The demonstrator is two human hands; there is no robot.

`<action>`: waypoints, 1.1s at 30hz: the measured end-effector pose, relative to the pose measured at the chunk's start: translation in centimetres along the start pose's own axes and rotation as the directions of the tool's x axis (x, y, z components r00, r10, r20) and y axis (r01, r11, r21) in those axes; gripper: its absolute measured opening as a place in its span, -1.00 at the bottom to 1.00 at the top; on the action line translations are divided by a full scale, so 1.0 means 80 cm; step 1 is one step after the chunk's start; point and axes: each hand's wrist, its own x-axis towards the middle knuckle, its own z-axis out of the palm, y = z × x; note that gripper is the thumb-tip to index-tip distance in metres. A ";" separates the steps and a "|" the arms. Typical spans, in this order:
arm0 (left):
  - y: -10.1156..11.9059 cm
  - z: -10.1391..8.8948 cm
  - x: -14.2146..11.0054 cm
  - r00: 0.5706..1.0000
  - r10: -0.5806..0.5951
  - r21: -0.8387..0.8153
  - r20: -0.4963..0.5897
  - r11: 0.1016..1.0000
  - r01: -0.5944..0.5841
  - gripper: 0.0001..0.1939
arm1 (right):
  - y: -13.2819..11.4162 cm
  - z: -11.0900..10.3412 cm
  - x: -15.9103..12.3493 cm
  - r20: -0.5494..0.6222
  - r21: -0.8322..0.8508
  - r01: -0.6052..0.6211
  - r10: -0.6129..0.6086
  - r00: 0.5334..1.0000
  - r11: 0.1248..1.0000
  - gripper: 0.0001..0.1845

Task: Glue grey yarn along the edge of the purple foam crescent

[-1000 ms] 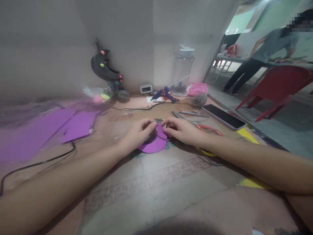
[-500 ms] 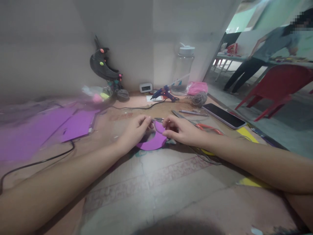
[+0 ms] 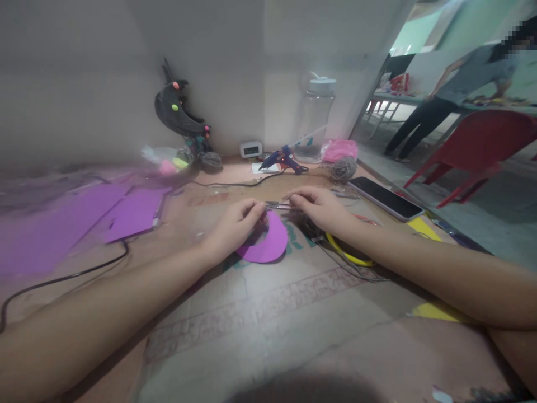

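Purple crescent [image 3: 274, 246] under my left hand [image 3: 237, 226], right hand [image 3: 323, 210] just beside

Far to my left, purple sheets [image 3: 62, 235] overlap on the table, with a black cable [image 3: 75, 278] curving past their near side. Next comes a clear bag with pink and yellow bits [image 3: 170, 165], and above it a dark moon-shaped ornament [image 3: 174, 115], dotted with coloured balls, against the wall.

My left hand reaches in with its thumb and forefinger pressed together and the other fingers curled beneath. I cannot tell whether that pinch has the paper or something thinner in it. The hand covers the left part of the crescent; the rest curves out to the right of my fingers, over the tabletop.

Beyond my fingertips a small clock [image 3: 251, 149] stands by the wall, then a blue glue gun [image 3: 285, 159] and a clear bottle [image 3: 314, 120]. Thin metal tools [image 3: 274, 205] lie between my two hands.

My right hand is apart from the crescent, thumb and forefinger brought together near those tools; anything between the tips is too small to make out. Under my right wrist shows a yellow loop [image 3: 354, 260]. Further right are a grey yarn ball [image 3: 344, 169], a phone [image 3: 386, 197], a person [image 3: 451, 95] leaning over another table, and a red chair [image 3: 490, 148].
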 end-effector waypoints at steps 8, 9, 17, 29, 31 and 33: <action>0.004 0.000 -0.003 0.999 0.021 0.094 0.038 0.995 -0.025 -0.63 | -0.013 0.006 -0.015 0.095 0.255 0.044 -0.070 0.993 0.966 -0.52; 0.004 0.000 -0.003 0.999 0.026 0.105 0.043 0.994 -0.031 -0.63 | -0.015 0.007 -0.018 0.164 0.317 0.012 -0.067 0.984 0.948 -0.47; 0.005 -0.001 -0.005 0.996 0.068 0.173 0.057 0.982 -0.077 -0.64 | -0.017 0.008 -0.016 0.406 0.418 -0.126 -0.061 0.912 0.900 -0.49; 0.008 0.000 -0.006 0.996 0.062 0.172 0.059 0.982 -0.071 -0.63 | -0.009 0.009 -0.010 0.159 0.175 -0.037 0.009 0.987 0.984 -0.80; 0.009 0.000 -0.006 0.996 0.067 0.177 0.065 0.981 -0.078 -0.63 | -0.009 0.008 -0.009 0.146 0.154 -0.029 0.006 0.989 0.988 -0.79; 0.009 0.000 -0.006 0.994 0.080 0.180 0.079 0.979 -0.093 -0.63 | -0.010 0.008 -0.008 0.147 0.140 -0.028 0.007 0.989 0.990 -0.79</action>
